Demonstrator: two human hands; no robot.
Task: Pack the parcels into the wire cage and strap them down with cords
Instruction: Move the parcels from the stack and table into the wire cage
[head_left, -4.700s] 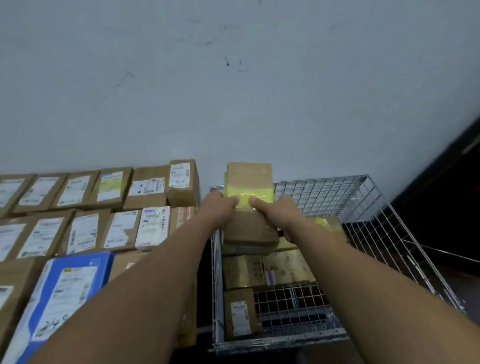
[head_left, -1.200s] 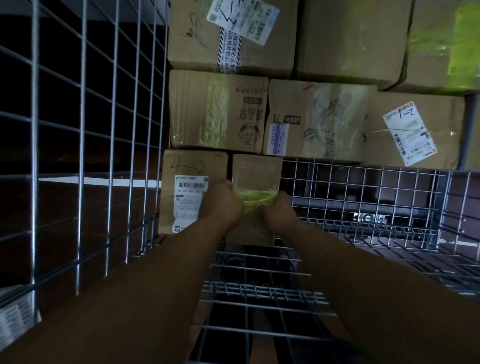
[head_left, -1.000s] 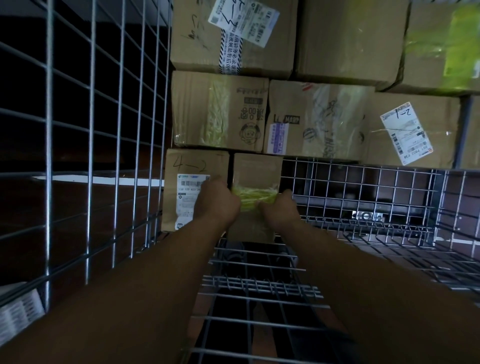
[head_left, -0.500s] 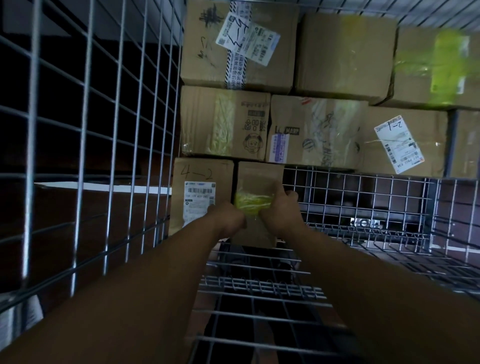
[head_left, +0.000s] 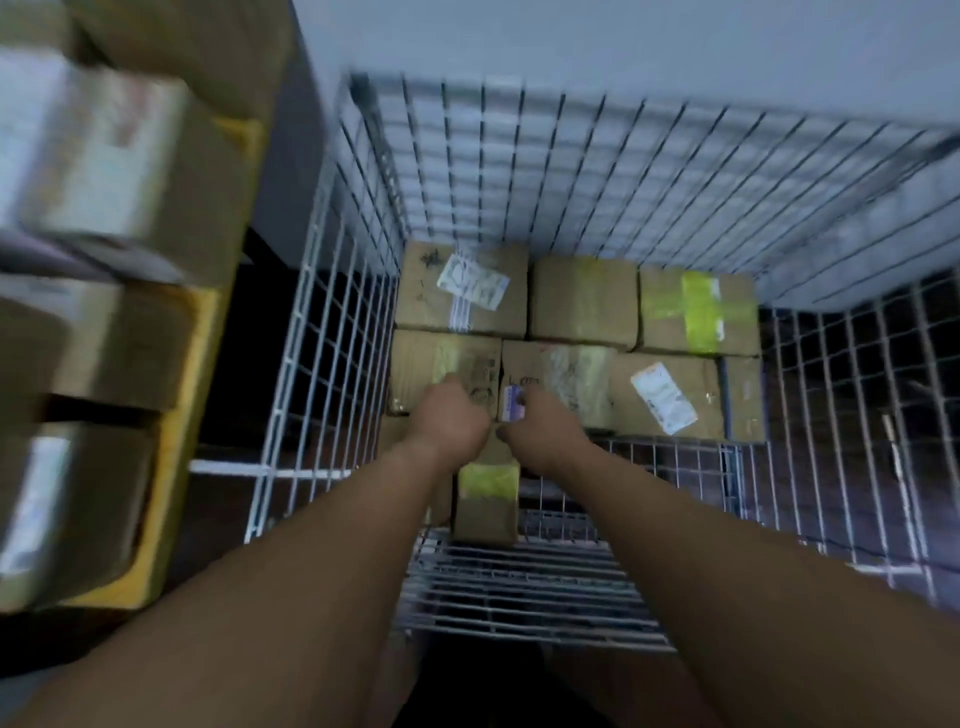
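Observation:
I look down into the wire cage (head_left: 571, 171). Brown parcels fill its far half in two rows, among them one with a white label (head_left: 462, 291) and one crossed with yellow tape (head_left: 696, 312). A small parcel with a yellow tape band (head_left: 485, 493) stands on the mesh floor in front of them, beside the left wall. My left hand (head_left: 449, 418) and my right hand (head_left: 543, 428) hover just above and beyond it, fingers loosely curled, holding nothing. The picture is blurred by motion.
More labelled parcels (head_left: 104, 156) are stacked left of the cage on a yellow base (head_left: 171, 415). The near and right parts of the cage's mesh floor (head_left: 675, 478) are bare. A pale wall stands behind the cage and dark floor lies to its right.
Both hands have let go of the yellow-banded parcel and lifted away from it. My view has risen from inside the cage to above its rim.

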